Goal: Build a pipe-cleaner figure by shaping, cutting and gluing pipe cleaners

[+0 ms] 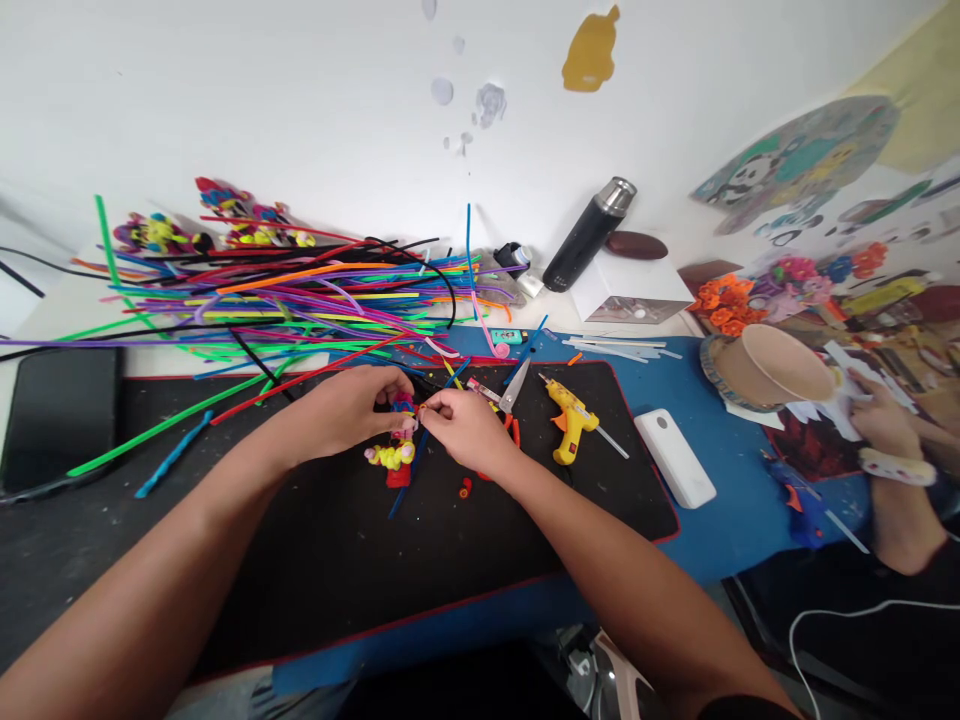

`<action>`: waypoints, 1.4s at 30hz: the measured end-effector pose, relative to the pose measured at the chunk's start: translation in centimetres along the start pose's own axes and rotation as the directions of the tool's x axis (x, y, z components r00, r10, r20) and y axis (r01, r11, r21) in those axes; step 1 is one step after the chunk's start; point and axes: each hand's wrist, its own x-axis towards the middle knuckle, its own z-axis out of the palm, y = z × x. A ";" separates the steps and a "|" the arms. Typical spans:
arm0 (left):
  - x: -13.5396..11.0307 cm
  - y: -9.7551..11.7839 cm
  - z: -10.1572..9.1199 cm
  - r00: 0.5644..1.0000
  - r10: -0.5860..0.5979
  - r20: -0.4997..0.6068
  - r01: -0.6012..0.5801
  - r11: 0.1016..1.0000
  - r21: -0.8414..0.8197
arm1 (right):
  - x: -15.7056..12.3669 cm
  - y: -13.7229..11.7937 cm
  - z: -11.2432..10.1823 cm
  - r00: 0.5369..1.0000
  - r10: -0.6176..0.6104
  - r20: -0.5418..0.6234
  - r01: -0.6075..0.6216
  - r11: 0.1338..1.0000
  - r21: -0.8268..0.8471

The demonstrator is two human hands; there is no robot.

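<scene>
Both hands meet over the black mat [315,560] at the table's middle. My left hand [346,408] is closed around the top of a small pipe-cleaner figure [395,455] with yellow, red, pink and blue parts. My right hand [466,428] pinches a thin piece at the figure's upper right side, fingers pressed together. A blue pipe cleaner [420,445] runs under the hands across the mat. The figure's lower part, yellow and red, hangs below my fingers.
A big heap of coloured pipe cleaners [300,295] lies behind the hands. Scissors [504,397], a yellow glue gun [570,420] and a white power bank [675,458] lie to the right. A black flask [589,235] leans on the wall. Another person's hand [885,420] works at far right.
</scene>
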 end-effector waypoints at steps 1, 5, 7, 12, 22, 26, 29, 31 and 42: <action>0.0 0.0 0.0 1.000 0.001 -0.004 -0.001 1.000 -0.001 | 0.0 0.0 0.0 1.000 -0.006 0.002 0.006 1.000 -0.003; 0.0 -0.1 0.0 1.000 0.007 -0.008 -0.007 1.000 0.007 | 0.0 0.2 -0.1 0.999 -0.032 0.013 0.032 0.999 -0.010; 0.0 -0.2 0.0 1.000 0.010 0.000 -0.010 1.000 0.012 | -0.1 0.3 -0.2 0.999 -0.022 0.023 0.022 1.000 -0.009; 0.0 -0.2 0.1 1.000 0.010 -0.006 -0.009 1.000 0.014 | -0.4 0.4 -0.1 0.997 0.053 0.064 -0.058 0.994 0.089; -0.1 0.0 0.0 1.000 0.010 -0.003 -0.010 1.000 0.022 | -0.5 0.2 -0.2 0.996 0.075 0.054 -0.083 0.986 0.147; -0.1 -0.1 0.2 0.999 0.015 -0.033 -0.014 0.999 0.031 | -0.5 0.0 -0.3 0.995 0.084 0.062 -0.091 0.989 0.117; 0.0 -0.1 0.3 0.999 0.017 -0.031 -0.016 0.999 0.038 | -0.5 -0.2 -0.3 0.995 0.082 0.062 -0.088 0.991 0.100; 0.0 0.0 0.2 1.000 0.010 -0.022 -0.009 0.999 0.041 | -0.5 -0.2 -0.3 0.995 0.077 0.060 -0.083 0.992 0.096; 0.0 -0.2 0.3 1.000 -0.001 -0.026 0.003 0.999 0.045 | -0.4 0.0 -0.1 0.999 0.037 0.021 -0.038 0.998 0.041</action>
